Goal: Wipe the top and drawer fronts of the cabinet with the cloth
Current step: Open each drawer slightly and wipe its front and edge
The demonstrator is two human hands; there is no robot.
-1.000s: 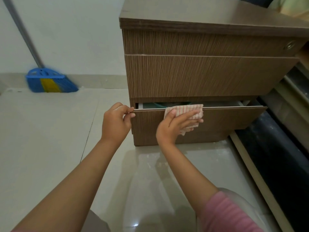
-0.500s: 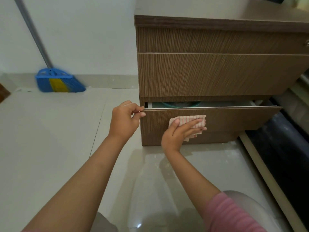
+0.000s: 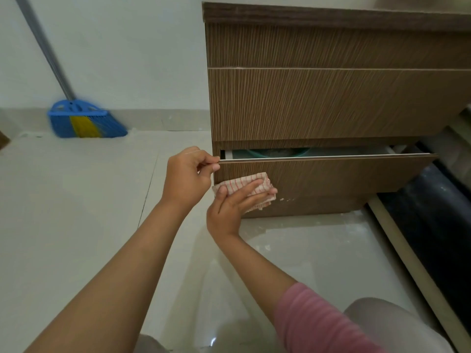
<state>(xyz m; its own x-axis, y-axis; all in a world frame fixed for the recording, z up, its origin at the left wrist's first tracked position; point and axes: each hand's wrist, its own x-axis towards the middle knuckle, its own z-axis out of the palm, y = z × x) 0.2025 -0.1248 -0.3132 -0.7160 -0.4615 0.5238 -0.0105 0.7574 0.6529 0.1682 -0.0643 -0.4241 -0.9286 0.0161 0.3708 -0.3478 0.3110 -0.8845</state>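
A brown wood-grain cabinet (image 3: 331, 103) with three drawers stands on the tiled floor. Its bottom drawer (image 3: 344, 174) is pulled partly out. My left hand (image 3: 187, 175) pinches the top left corner of that drawer front. My right hand (image 3: 237, 202) presses a white cloth with red checks (image 3: 251, 183) flat against the lower left part of the same drawer front. A teal round object (image 3: 270, 152) shows inside the drawer, mostly hidden.
A blue and yellow broom (image 3: 81, 121) leans against the white wall at the left. A dark rolled item (image 3: 438, 215) and a pale rail (image 3: 407, 250) lie on the floor right of the cabinet. My knee (image 3: 382, 324) is at the bottom right.
My right hand has slid the cloth down and to the left across the bottom drawer front. My left hand has kept its hold on the drawer's corner.
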